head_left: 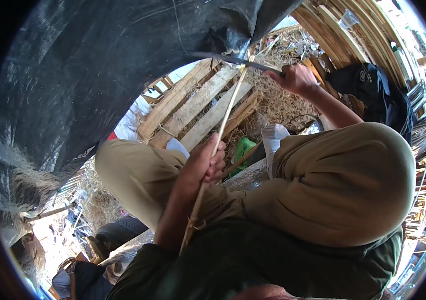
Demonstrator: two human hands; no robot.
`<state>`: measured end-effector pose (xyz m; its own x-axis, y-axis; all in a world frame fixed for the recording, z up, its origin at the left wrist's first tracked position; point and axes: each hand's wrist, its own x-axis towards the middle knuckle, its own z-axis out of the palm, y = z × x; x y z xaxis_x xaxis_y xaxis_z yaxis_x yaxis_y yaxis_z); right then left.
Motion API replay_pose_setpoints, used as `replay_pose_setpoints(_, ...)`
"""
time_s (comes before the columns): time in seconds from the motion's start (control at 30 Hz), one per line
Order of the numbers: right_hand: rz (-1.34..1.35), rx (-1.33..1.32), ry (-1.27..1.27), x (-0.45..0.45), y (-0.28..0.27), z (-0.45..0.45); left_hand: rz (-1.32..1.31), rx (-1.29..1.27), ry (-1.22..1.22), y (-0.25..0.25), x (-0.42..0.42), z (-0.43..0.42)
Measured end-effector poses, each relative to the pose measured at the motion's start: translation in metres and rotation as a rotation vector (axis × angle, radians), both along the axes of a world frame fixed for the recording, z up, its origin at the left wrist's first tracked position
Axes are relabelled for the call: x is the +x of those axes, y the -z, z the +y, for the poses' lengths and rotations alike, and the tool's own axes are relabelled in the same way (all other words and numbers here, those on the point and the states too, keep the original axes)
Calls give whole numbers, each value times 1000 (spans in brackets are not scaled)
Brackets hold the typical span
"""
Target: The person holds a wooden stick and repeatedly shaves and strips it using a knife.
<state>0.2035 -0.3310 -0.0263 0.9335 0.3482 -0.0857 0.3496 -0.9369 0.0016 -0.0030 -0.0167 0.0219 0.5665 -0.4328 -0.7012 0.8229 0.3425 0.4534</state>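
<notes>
My left hand [205,161] is closed around a long, thin, pale stick [234,97], perhaps split bamboo or cane. It slants from beside my left forearm up to the top middle, and its lower end shows a rough node. In my right hand [299,80] is the handle of a long knife [255,65] with a dark blade. The blade lies crosswise over the upper part of the stick, where a yellowish spot shows. Whether the edge has cut into the stick I cannot tell. My trousered knees [343,185] are bent on either side of it.
Dark plastic sheeting [88,65] hangs across the upper left. A slatted wooden pallet [200,100] lies ahead, with straw-like shavings [273,102] beside it. Green plastic [244,150] rests near my feet. A black bag [373,92] and stacked wooden strips [343,40] stand at the right.
</notes>
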Motion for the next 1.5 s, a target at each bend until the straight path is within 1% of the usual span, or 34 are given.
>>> replay_pose_setpoints(0.03, 62, -11, 16, -4, -24, 8, -19, -21, -14, -2, -1, 0)
replay_pose_setpoints(0.13, 110, -175, -83, -10, -90, 28, -65, -90, -34, -11, -4, 0)
replay_pose_setpoints(0.2, 169, -283, -162, -12, -135, 39, -103, -77, -31, -18, -3, 1)
replay_pose_setpoints(0.27, 126, -357, -195, -24, -174, 49, -148, -96, -23, -23, -4, 3)
replay_pose_setpoints(0.37, -28, -359, -293, -33, -194, 36, -234, -146, 17, -33, -11, 3)
replay_pose_setpoints(0.47, -36, -458, -247, -55, -222, 39, -318, -154, 66, -45, -18, 2)
replay_pose_setpoints(0.5, -47, -440, -225, -64, -228, 38, -328, -165, 82, -44, -20, 3)
replay_pose_setpoints(0.6, -62, -378, -190, -92, -242, 42, -343, -208, 108, -43, -28, 5)
replay_pose_setpoints(0.63, -181, -365, -258, -97, -239, 36, -357, -230, 101, -41, -30, 4)
replay_pose_setpoints(0.73, -142, -411, -164, -109, -250, 50, -391, -280, 82, -38, -30, 6)
replay_pose_setpoints(0.77, -180, -376, -191, -112, -252, 50, -404, -296, 68, -36, -29, 4)
replay_pose_setpoints(0.87, -166, -390, -143, -111, -265, 59, -433, -346, 26, -37, -26, 0)
replay_pose_setpoints(0.9, -223, -377, -196, -112, -268, 62, -437, -350, 17, -38, -23, 0)
replay_pose_setpoints(1.0, -224, -479, -201, -105, -277, 73, -454, -324, 0, -44, -21, 3)
replay_pose_setpoints(1.03, -261, -497, -258, -99, -276, 70, -452, -325, -14, -44, -20, 4)
replay_pose_setpoints(1.13, -177, -595, -193, -90, -276, 76, -436, -293, -53, -47, -13, 4)
replay_pose_setpoints(1.17, -176, -518, -213, -91, -275, 74, -439, -268, -42, -46, -11, 4)
replay_pose_setpoints(1.27, -332, -356, -294, -90, -257, 64, -410, -207, -3, -46, -8, 1)
replay_pose_setpoints(1.3, -338, -365, -329, -89, -252, 61, -399, -201, 4, -45, -7, 0)
replay_pose_setpoints(1.4, -128, -401, -210, -91, -239, 63, -360, -226, -22, -29, -3, -6)
replay_pose_setpoints(1.43, -50, -410, -208, -87, -231, 62, -336, -222, -17, -27, 0, -7)
replay_pose_setpoints(1.5, -11, -348, -226, -78, -213, 59, -294, -224, -2, -21, 5, -8)
